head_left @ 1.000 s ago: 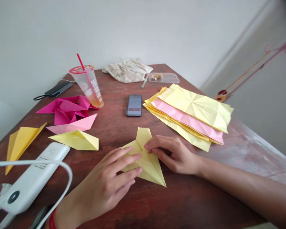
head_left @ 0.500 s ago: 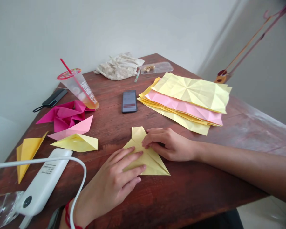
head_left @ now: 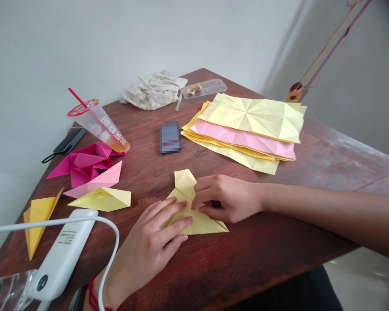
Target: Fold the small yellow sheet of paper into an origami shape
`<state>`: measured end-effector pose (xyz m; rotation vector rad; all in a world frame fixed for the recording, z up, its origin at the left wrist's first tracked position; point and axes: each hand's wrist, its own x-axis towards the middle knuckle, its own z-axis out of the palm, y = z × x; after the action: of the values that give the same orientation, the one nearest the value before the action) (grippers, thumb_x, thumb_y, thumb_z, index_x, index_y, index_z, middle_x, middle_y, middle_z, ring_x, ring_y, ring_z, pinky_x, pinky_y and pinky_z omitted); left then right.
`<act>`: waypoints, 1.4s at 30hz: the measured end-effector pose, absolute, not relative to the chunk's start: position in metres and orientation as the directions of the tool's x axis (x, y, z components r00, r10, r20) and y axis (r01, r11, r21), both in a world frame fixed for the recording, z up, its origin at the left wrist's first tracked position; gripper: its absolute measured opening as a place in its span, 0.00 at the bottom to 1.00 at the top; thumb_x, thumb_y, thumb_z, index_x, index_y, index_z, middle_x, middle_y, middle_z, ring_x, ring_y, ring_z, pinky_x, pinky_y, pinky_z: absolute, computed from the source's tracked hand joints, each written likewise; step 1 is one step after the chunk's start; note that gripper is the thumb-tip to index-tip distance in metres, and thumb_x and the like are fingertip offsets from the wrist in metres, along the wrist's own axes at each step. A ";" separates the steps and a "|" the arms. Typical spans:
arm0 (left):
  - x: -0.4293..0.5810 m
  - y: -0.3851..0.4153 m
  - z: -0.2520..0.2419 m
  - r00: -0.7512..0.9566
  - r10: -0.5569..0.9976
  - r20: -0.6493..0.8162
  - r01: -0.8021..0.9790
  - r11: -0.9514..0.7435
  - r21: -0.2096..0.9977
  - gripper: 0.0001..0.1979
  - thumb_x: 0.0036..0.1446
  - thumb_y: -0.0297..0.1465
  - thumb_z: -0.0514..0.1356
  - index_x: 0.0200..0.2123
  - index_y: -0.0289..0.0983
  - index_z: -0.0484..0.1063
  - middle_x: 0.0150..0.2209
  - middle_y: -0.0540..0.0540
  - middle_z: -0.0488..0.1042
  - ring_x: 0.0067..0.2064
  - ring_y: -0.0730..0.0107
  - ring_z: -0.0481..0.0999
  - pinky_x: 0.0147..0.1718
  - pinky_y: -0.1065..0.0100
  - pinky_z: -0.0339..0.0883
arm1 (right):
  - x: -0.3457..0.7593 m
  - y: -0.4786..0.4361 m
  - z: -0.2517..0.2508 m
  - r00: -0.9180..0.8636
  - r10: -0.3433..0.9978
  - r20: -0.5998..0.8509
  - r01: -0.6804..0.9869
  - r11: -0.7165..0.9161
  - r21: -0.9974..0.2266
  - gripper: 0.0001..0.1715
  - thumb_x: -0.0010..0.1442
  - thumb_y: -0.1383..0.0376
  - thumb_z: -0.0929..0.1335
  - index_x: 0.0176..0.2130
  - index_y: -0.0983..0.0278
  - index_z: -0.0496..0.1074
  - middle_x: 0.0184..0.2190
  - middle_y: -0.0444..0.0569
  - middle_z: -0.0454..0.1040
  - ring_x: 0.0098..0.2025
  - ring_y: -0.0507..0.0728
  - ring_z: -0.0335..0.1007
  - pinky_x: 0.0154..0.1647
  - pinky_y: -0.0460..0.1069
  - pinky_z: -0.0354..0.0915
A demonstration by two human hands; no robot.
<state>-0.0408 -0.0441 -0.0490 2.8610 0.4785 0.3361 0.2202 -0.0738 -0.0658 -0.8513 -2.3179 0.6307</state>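
Note:
A partly folded yellow paper lies flat on the brown wooden table in front of me. My left hand rests on its left side, fingers stretched out and pressing down. My right hand comes in from the right, fingers curled and pinching the paper's upper fold near its middle.
A stack of creased yellow and pink sheets lies at the back right. Folded pink and yellow papers lie at the left, beside a tilted plastic cup with a red straw. A phone, a white power bank with cable and a cloth are also on the table.
The view has shifted, so the table sits lower and to the left. My right hand's fingers have curled tighter on the fold. My left hand stays pressed on the paper.

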 end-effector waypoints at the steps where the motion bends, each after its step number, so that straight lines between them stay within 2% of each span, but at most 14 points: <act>1: -0.041 -0.044 -0.049 0.919 0.345 0.190 0.293 -0.922 0.254 0.13 0.66 0.30 0.59 0.50 0.44 0.78 0.59 0.44 0.73 0.62 0.55 0.69 0.59 0.49 0.68 | 0.220 -0.074 -0.065 -0.650 0.683 0.334 0.424 0.690 -0.587 0.09 0.61 0.73 0.67 0.39 0.64 0.76 0.30 0.48 0.74 0.35 0.55 0.70 0.38 0.49 0.64; 4: -0.041 -0.042 -0.050 0.916 0.351 0.195 0.297 -0.919 0.257 0.13 0.66 0.31 0.59 0.50 0.45 0.78 0.59 0.45 0.73 0.62 0.55 0.69 0.59 0.51 0.69 | 0.222 -0.075 -0.061 -0.705 0.653 0.277 0.428 0.703 -0.568 0.07 0.61 0.72 0.69 0.39 0.63 0.77 0.32 0.48 0.75 0.37 0.56 0.70 0.40 0.49 0.64; 9: -0.041 -0.041 -0.048 0.916 0.353 0.192 0.301 -0.919 0.257 0.12 0.66 0.32 0.59 0.50 0.45 0.78 0.59 0.45 0.73 0.61 0.56 0.70 0.58 0.52 0.69 | 0.232 -0.072 -0.056 -0.771 0.600 0.212 0.363 0.689 -0.627 0.08 0.62 0.71 0.71 0.43 0.62 0.77 0.36 0.48 0.76 0.40 0.54 0.72 0.44 0.48 0.65; 16: -0.042 -0.041 -0.047 0.913 0.345 0.218 0.278 -0.917 0.288 0.13 0.65 0.31 0.60 0.50 0.45 0.78 0.59 0.43 0.72 0.60 0.56 0.71 0.58 0.53 0.69 | 0.233 -0.068 -0.058 -0.774 0.599 0.203 0.344 0.668 -0.659 0.09 0.61 0.66 0.74 0.43 0.63 0.78 0.37 0.48 0.77 0.41 0.55 0.73 0.45 0.48 0.65; 24: -0.044 -0.041 -0.039 0.908 0.329 0.259 0.234 -0.912 0.337 0.19 0.61 0.23 0.61 0.54 0.45 0.74 0.61 0.42 0.69 0.62 0.57 0.68 0.59 0.52 0.68 | 0.227 -0.071 -0.063 -0.712 0.661 0.235 0.355 0.628 -0.693 0.06 0.62 0.64 0.73 0.39 0.65 0.78 0.33 0.47 0.76 0.37 0.54 0.71 0.41 0.47 0.64; 30: -0.048 -0.039 -0.036 0.936 0.299 0.185 0.225 -0.913 0.340 0.30 0.57 0.12 0.53 0.56 0.46 0.72 0.67 0.44 0.61 0.67 0.57 0.61 0.62 0.53 0.64 | 0.224 -0.073 -0.061 -0.677 0.705 0.211 0.395 0.591 -0.704 0.06 0.66 0.67 0.69 0.37 0.65 0.77 0.33 0.49 0.76 0.37 0.54 0.71 0.40 0.48 0.63; 32: -0.050 -0.040 -0.034 0.931 0.328 0.158 0.250 -0.891 0.379 0.31 0.58 0.13 0.53 0.58 0.46 0.71 0.68 0.44 0.59 0.68 0.57 0.61 0.62 0.53 0.64 | 0.224 -0.073 -0.060 -0.672 0.710 0.210 0.403 0.589 -0.701 0.07 0.67 0.67 0.68 0.38 0.65 0.76 0.33 0.49 0.76 0.37 0.54 0.70 0.40 0.48 0.63; 37: -0.051 -0.041 -0.029 0.899 0.419 0.129 0.290 -0.789 0.542 0.26 0.60 0.19 0.57 0.59 0.47 0.70 0.67 0.43 0.60 0.63 0.58 0.67 0.56 0.60 0.71 | 0.224 -0.073 -0.061 -0.674 0.703 0.226 0.406 0.608 -0.682 0.07 0.67 0.67 0.68 0.37 0.65 0.76 0.32 0.48 0.75 0.36 0.54 0.69 0.40 0.48 0.62; 42: -0.054 -0.036 -0.027 0.867 0.487 0.107 0.286 -0.660 0.694 0.21 0.61 0.23 0.60 0.54 0.47 0.73 0.63 0.43 0.66 0.62 0.56 0.70 0.59 0.56 0.68 | 0.224 -0.074 -0.061 -0.675 0.703 0.226 0.420 0.617 -0.665 0.07 0.67 0.67 0.68 0.37 0.65 0.76 0.31 0.48 0.75 0.36 0.54 0.68 0.40 0.48 0.62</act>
<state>-0.0540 -0.0356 -0.0268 2.3290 0.5558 0.3709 0.2237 -0.0740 -0.0612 -0.8866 -2.3714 0.8043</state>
